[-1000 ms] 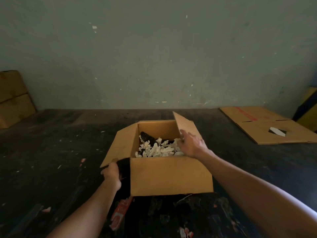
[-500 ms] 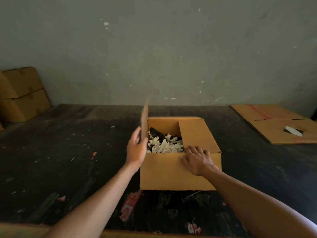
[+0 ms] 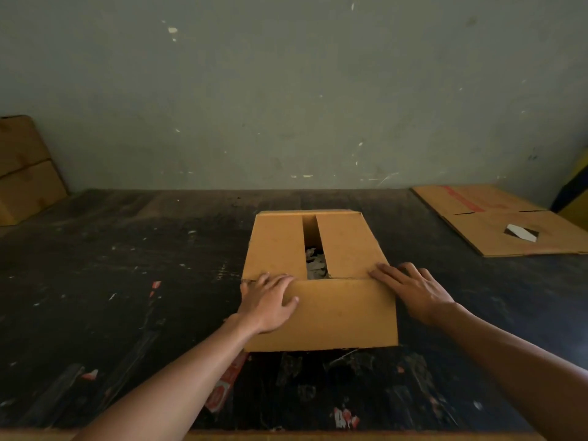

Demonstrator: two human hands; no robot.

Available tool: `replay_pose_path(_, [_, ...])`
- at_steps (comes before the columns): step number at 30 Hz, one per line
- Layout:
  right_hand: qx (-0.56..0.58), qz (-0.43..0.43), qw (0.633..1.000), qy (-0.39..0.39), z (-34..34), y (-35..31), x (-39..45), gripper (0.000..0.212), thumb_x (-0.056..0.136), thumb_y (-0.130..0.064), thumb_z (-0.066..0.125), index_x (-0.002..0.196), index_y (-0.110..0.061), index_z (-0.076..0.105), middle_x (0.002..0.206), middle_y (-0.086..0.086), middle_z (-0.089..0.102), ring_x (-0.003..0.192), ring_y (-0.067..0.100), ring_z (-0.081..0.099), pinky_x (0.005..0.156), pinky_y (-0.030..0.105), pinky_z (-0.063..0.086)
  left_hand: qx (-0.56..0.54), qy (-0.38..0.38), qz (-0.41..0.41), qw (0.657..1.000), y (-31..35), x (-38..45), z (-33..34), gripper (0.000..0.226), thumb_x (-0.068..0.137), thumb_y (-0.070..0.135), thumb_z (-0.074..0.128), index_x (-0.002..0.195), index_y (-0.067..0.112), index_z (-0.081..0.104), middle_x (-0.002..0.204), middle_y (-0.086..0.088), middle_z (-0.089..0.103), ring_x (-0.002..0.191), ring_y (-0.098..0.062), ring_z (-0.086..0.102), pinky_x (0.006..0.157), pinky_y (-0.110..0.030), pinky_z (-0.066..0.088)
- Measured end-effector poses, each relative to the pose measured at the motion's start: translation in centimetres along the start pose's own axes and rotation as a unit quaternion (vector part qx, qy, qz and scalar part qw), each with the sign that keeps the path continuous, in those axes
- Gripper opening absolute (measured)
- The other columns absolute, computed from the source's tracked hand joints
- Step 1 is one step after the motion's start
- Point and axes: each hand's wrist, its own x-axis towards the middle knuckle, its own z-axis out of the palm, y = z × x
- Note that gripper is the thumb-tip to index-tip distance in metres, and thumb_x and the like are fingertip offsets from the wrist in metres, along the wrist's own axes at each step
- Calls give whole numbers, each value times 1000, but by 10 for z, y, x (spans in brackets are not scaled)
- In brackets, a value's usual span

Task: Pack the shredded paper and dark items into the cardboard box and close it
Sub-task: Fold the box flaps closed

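head | left hand (image 3: 270,302), right hand (image 3: 413,289) spread flat on cardboard box (image 3: 346,313) flaps | no legible writing

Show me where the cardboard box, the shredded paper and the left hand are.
cardboard box (image 3: 345,308): head view, on its front wall.
shredded paper (image 3: 315,265): head view, seen through the gap between the top flaps.
left hand (image 3: 270,302): head view, on the back of the hand.
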Motion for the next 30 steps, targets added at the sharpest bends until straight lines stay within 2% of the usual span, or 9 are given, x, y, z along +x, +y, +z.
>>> replay_pose_path(5, [41, 0, 998, 38, 23, 4, 4, 99, 97, -33, 53, 137, -49, -36, 164, -10, -13, 140, 24, 20, 112, 40, 28, -70, -18, 18, 997, -17, 0, -11, 48, 97, 56, 39, 144, 43, 38, 156, 20, 31, 146, -13, 18, 114, -51, 12])
replay_pose_path(13, [242, -63, 967, 52, 36, 30, 6, 75, 96, -37, 52, 146, -60, 0, 162, -16, 11, 108, 12, 44, 97, 35, 40, -430, -56, -82, 897, -43, 13, -53, 33, 101, 48, 40, 131, 41, 52, 131, 10, 62, 135, -14, 42, 109, -41, 29])
replay_pose_path(15, [358, -44, 929, 84, 33, 24, 6, 53, 96, -43, 52, 142, -57, 29, 155, -15, 33, 121, 11, 48, 104, 36, 40, -516, -65, -112, 847, -51, 20, -62, 52, 99, 58, 29, 135, 30, 52, 126, 0, 67, 130, -20, 49, 113, -50, 28])
replay_pose_path(17, [477, 16, 872, 108, 20, 13, 6, 26, 98, -37, 51, 122, -48, 53, 128, -19, 59, 116, 5, 58, 95, 27, 50, -653, -60, -155, 739, -64, 26, -66, 67, 96, 66, 25, 134, 20, 55, 125, -13, 68, 122, -29, 58, 110, -53, 35])
replay_pose_path(19, [549, 56, 827, 112, 11, 7, 14, 17, 97, -34, 53, 114, -37, 58, 108, -20, 67, 105, 4, 65, 85, 22, 55, -724, -29, -196, 660, -73, 31, -68, 75, 92, 73, 24, 129, 18, 59, 126, -17, 65, 120, -33, 58, 109, -52, 37])
replay_pose_path(21, [595, 89, 790, 119, 2, 5, 23, 35, 93, -47, 52, 125, -31, 53, 115, -14, 65, 103, 6, 64, 88, 31, 55, -739, 8, -227, 635, -75, 36, -65, 79, 90, 77, 21, 129, 19, 57, 130, -13, 61, 122, -30, 54, 107, -48, 36])
replay_pose_path(25, [619, 150, 761, 121, -1, 14, 51, 62, 93, -47, 57, 146, -30, 31, 125, -2, 57, 108, 19, 60, 85, 40, 54, -667, 132, -261, 686, -62, 51, -57, 67, 96, 70, 17, 115, 23, 60, 114, -6, 64, 104, -24, 59, 94, -46, 41])
replay_pose_path(28, [591, 168, 784, 85, -1, 17, 72, 71, 92, -36, 63, 149, -36, 21, 118, 3, 56, 102, 20, 62, 73, 34, 55, -612, 175, -257, 727, -51, 71, -55, 67, 98, 66, 19, 140, 24, 49, 136, -7, 55, 123, -26, 52, 98, -46, 36])
replay_pose_path(30, [567, 173, 804, 56, -3, 17, 87, 76, 90, -30, 67, 150, -36, 21, 120, 6, 52, 104, 23, 59, 73, 36, 55, -509, 175, -263, 801, -47, 86, -52, 58, 101, 55, 33, 151, 26, 33, 150, -7, 43, 133, -27, 43, 101, -45, 36])
